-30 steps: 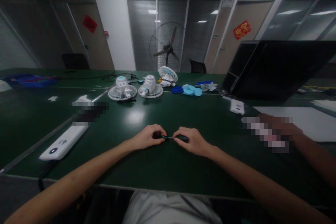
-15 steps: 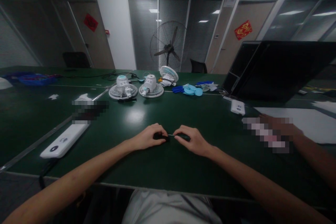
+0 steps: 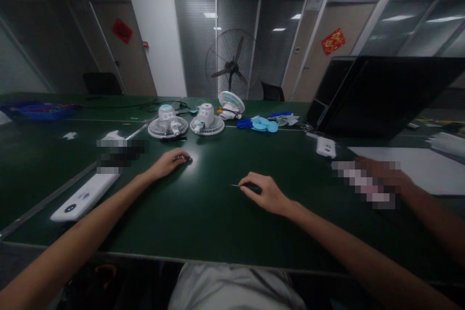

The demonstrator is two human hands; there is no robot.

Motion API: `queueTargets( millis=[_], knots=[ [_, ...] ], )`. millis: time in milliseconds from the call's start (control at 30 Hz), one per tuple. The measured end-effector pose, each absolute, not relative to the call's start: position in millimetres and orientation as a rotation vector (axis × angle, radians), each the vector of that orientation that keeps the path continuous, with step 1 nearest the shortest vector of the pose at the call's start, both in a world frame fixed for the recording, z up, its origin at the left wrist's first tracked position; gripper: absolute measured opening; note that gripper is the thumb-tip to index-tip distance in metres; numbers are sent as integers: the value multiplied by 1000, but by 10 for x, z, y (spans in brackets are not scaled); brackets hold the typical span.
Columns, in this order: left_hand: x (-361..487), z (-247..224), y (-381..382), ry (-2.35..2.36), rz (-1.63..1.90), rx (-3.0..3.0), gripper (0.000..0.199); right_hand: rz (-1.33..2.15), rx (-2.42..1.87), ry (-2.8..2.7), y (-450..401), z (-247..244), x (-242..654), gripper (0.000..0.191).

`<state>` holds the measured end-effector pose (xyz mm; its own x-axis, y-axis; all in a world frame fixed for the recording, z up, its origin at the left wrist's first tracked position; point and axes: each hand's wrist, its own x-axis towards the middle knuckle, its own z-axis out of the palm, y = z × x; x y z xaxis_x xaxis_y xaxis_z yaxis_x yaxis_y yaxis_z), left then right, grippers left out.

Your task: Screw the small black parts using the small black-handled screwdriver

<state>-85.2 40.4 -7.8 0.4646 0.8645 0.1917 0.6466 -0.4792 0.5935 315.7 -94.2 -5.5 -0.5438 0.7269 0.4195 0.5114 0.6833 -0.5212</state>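
My right hand [image 3: 264, 193] is closed round the dark handle of a screwdriver [image 3: 253, 187], whose thin metal shaft points left just above the green table [image 3: 203, 223]. Further forward and to the left, my left hand [image 3: 170, 162] is closed on a small dark object [image 3: 188, 159] that I cannot make out. Beyond that hand lie two white fans [image 3: 167, 127] [image 3: 207, 125], grilles down on the table. A third white fan [image 3: 231, 105] leans behind them.
Blue fan blades [image 3: 264, 124] lie beyond my right hand. A white power strip [image 3: 85, 196] is at the left. At the right are a large black monitor [image 3: 392, 97], a white device [image 3: 326, 147] and another person's arm [image 3: 421, 198]. A blue basket [image 3: 49, 112] stands far left.
My left hand has moved forward and left, away from the screwdriver tip, with the dark object in it. My right hand has stayed nearly in place, and the metal shaft's tip now shows free.
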Motion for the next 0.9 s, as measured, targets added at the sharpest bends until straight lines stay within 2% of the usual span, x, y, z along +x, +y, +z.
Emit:
queueTargets(
  millis=[200, 400, 600, 800, 900],
  knots=[
    [-1487, -154, 703, 1681, 772, 2206, 28, 489, -929, -2275, -924, -75, 3165, 18],
    [-1729, -175, 724, 1944, 801, 2116, 31, 489, -939, -2280, -920, -90, 3171, 16],
    [-1869, -95, 732, 2022, 692, 1976, 47, 493, -926, -2297, -934, -54, 3171, 17],
    [-2006, -37, 713, 2089, 507, 1999, 21, 487, -938, -2293, -933, -67, 3165, 18],
    [-1984, -3, 681, 2088, 483, 2047, 19, 475, -935, -2294, -926, -80, 3165, 18]
  ],
)
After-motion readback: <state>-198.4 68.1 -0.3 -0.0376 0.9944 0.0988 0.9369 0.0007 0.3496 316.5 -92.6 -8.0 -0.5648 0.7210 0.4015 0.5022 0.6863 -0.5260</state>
